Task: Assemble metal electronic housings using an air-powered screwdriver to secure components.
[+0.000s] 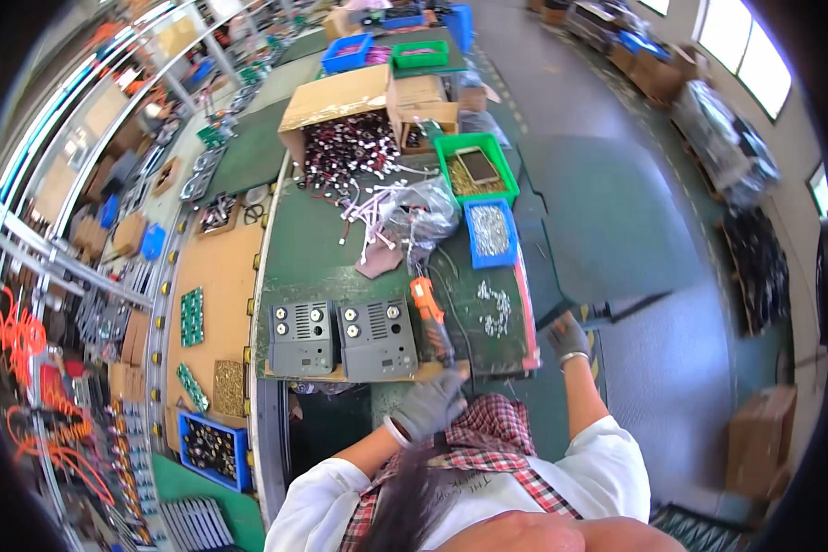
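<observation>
My left hand point(431, 405), in a grey glove, is at the workbench's front edge, over my checked apron. It is just below the near end of an orange and black power screwdriver point(430, 313); blur hides whether its fingers touch it. Off the bench's right side, my gloved right hand point(569, 339) is closed at the near corner of a green-topped board point(616, 221). Two dark grey metal housings point(302, 336) with vent slots and round silver fittings lie side by side left of the screwdriver.
Small white parts point(495, 311) lie near a blue bin point(471, 250) of silvery pieces. A green bin point(446, 147) behind it holds brass-coloured parts and a phone. A cardboard box point(331, 97) spills wired connectors. Left runs a conveyor point(212, 276) carrying green circuit boards.
</observation>
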A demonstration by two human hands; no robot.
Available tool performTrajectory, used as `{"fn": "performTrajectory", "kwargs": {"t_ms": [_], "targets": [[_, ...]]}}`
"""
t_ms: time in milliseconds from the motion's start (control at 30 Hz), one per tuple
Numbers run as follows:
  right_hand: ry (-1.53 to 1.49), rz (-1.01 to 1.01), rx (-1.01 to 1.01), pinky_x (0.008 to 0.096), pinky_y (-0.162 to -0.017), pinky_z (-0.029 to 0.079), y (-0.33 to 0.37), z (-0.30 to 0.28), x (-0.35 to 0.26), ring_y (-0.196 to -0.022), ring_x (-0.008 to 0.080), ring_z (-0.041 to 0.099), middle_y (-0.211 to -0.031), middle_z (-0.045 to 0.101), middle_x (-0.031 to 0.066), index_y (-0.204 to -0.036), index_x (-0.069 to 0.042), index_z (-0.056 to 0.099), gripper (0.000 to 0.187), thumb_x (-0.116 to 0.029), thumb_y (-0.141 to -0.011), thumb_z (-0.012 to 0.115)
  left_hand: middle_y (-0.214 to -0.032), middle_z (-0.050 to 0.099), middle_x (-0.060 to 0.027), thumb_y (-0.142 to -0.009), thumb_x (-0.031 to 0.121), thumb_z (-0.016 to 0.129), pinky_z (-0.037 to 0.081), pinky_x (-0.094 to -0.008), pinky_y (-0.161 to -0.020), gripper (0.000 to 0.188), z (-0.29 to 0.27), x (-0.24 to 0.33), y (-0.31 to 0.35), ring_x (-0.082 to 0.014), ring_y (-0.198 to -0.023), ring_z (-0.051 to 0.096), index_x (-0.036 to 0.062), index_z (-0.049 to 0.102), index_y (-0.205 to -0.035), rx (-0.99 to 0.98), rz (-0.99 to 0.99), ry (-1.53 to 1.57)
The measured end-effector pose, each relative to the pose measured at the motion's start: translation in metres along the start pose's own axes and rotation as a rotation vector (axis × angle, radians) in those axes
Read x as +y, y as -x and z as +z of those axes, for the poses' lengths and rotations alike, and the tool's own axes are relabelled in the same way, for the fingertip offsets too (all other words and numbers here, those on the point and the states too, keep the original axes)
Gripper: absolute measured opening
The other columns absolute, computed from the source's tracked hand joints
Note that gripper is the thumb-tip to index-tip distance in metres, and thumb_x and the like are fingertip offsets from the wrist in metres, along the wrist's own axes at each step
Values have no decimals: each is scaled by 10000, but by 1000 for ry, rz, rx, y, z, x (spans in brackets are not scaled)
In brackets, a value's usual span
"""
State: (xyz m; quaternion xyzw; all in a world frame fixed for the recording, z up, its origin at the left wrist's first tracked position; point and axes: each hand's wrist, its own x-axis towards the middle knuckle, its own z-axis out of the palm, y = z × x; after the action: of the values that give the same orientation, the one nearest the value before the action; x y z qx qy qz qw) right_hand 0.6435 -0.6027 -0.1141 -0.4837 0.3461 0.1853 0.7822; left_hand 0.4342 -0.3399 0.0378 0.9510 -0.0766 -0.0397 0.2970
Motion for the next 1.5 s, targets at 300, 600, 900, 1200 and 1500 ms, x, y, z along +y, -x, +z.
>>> {"fn": "performTrajectory", "kwargs": {"t_ms": [300, 600, 900, 1200, 1500], "targets": [[-450, 30, 50, 396, -732, 462, -131, -7, -24, -885, 240, 507, -970, 498, 92, -1029, -83, 461, 472, -442, -753, 596, -980, 553, -129, -801, 261, 496, 443, -388, -748, 334, 53, 35, -25, -298, -882, 547, 60, 495, -1069, -218, -79, 173], [-616, -126, 1, 327, -628, 515, -83, -69, -91, -733, 242, 556, -868, 579, 114, -883, -14, 567, 270, -239, -753, 641, -868, 578, -128, -808, 291, 488, 456, -377, -706, 298, 66, 47, -93, -300, -800, 569, 70, 494, -1009, -192, -51, 439], [-601, 115, -398, 220, -553, 513, 120, -46, -90, -715, 180, 571, -919, 580, 111, -1049, -1, 500, 327, -238, -828, 539, -946, 585, -149, -743, 280, 592, 420, -319, -782, 469, 119, 125, -263, -217, -881, 546, -19, 493, -1089, 14, -278, 1479], [615, 6, -854, 313, -708, 445, 219, -83, -140, -788, 172, 549, -882, 595, 86, -949, -19, 554, 310, -290, -799, 561, -729, 566, -65, -645, 213, 615, 410, -274, -628, 379, 29, 107, -201, -138, -662, 498, -46, 560, -916, 24, -373, 1073], [1101, -760, 385, 297, -860, 389, -79, -255, -184, -954, 220, 519, -1096, 544, 170, -1123, 78, 473, 463, -316, -890, 401, -643, 585, -140, -638, 284, 620, 437, -327, -579, 323, -105, 96, -123, -223, -599, 561, -24, 588, -729, 52, -324, 702]]}}
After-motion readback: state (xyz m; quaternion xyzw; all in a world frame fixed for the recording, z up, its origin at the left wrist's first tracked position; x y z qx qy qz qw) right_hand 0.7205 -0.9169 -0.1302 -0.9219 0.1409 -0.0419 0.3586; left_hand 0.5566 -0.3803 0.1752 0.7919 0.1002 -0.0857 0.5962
